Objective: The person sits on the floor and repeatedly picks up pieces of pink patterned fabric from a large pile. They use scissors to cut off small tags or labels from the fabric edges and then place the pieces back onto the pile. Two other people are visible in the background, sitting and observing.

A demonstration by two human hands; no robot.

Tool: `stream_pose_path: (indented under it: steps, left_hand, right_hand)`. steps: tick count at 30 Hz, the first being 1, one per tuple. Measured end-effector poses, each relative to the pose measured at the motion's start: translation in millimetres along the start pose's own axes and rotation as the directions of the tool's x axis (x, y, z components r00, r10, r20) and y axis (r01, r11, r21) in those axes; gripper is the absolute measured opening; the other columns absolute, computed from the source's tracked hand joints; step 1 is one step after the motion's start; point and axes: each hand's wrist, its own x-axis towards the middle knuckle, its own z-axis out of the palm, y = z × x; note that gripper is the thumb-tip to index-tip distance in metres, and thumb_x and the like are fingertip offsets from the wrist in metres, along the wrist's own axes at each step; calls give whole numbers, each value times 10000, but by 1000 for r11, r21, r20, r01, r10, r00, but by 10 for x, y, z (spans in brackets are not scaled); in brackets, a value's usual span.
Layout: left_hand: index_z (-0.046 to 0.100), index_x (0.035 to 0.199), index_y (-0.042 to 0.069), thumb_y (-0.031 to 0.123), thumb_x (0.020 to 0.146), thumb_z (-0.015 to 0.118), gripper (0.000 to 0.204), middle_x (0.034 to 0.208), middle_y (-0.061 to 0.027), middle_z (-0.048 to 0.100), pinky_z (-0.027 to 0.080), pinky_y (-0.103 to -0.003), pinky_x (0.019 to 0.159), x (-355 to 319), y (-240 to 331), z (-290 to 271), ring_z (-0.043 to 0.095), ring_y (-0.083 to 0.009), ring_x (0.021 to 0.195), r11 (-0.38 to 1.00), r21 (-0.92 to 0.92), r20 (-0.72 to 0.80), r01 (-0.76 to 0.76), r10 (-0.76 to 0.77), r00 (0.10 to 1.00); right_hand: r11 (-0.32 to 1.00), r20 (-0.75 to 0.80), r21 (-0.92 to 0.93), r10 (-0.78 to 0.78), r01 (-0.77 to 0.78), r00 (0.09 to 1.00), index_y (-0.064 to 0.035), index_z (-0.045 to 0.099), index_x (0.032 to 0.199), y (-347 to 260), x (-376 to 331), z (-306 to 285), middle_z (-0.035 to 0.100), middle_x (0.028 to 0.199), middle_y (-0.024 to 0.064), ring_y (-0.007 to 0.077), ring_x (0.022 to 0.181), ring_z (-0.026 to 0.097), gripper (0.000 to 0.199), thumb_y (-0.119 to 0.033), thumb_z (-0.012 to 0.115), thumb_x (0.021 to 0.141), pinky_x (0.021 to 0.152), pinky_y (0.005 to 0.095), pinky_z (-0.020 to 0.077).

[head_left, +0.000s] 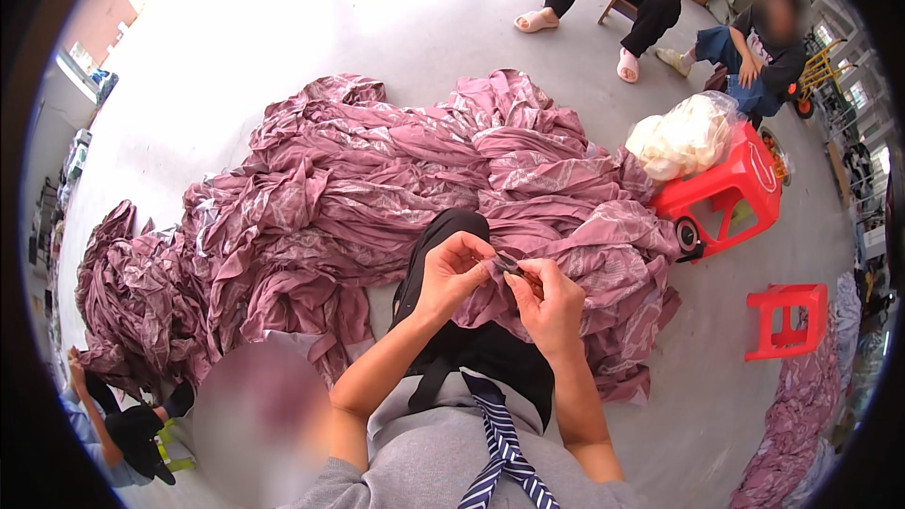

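Observation:
My left hand [452, 273] is raised over my lap with thumb and forefinger pinched together. What lies between those fingertips is too small to make out. Close beside it, my right hand [550, 303] grips a small dark tool [507, 265] between thumb and fingers, its tip pointing toward the left hand. Its exact kind does not show. Beneath and beyond both hands spreads a large heap of mauve patterned fabric [377, 170], crumpled in long folds with pale markings. Part of the fabric lies against my dark-trousered legs.
Right of the heap lies a red plastic stool [693, 190] with a clear bag of cream material [683, 137] beside it. A smaller red stool [787, 320] stands farther right, near more mauve fabric [797, 424]. Seated people are at the upper right, another person at the lower left.

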Motion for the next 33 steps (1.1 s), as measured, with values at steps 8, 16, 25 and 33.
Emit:
stream_pose_path:
  steps: [8,16,25,33]
  left_hand:
    - [563,905,28,37,841,656,114,881,-50,645,488,-216,611,-18,2,-6,601,-87,721,988,-152,-24,34,-38,999]
    - [629,960,-14,-46,790,525,202,860,-21,613,450,-214,676,40,93,-29,558,-70,728,857,507,-61,-92,142,988]
    - [599,824,-5,43,772,447,167,834,-31,612,418,-205,696,76,92,-39,548,-95,732,907,-210,153,366,-339,928]
    - [640,983,27,131,886,613,145,859,14,633,451,-203,685,25,196,9,575,-61,757,913,-59,255,404,-378,890]
  right_hand:
    - [906,-92,384,229,-178,969,-17,587,996,57,-40,-57,597,764,39,62,616,528,304,-163,757,791,541,216,439]
    - [860,132,337,359,-383,924,-20,592,926,70,-128,-20,546,739,-41,7,587,413,141,-57,684,825,493,170,330]
    - [655,184,648,360,-388,915,-71,526,836,249,81,-126,439,732,-93,-12,653,347,120,-117,555,942,571,164,283]
    - [670,153,646,354,-365,923,-69,524,834,253,87,-125,434,712,-94,-10,627,341,117,-106,557,940,547,166,280]
